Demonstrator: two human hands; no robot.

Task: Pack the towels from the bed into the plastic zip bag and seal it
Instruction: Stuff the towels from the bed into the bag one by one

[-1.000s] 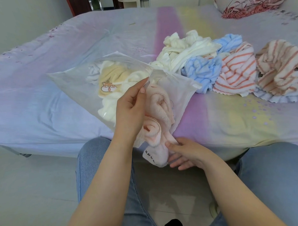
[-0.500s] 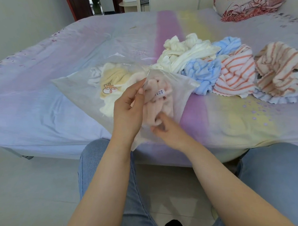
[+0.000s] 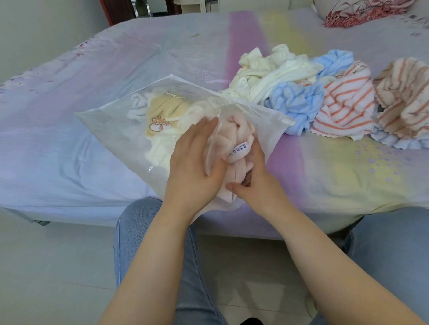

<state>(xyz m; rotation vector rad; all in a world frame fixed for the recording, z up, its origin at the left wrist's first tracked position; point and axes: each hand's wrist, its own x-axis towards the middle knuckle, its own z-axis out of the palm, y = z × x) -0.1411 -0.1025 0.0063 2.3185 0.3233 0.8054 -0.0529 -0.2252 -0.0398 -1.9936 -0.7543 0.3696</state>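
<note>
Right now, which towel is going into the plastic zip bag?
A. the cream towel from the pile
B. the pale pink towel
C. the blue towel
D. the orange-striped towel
B: the right hand pushes the pale pink towel through the open mouth of the plastic zip bag, which the left hand holds; the other towels lie on the bed.

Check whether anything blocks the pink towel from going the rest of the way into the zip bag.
Nothing visible does. The left hand holds the mouth of the zip bag open, and the right hand is pushing the pink towel in. The yellow towel already inside lies deeper, toward the bag's far end.
</note>
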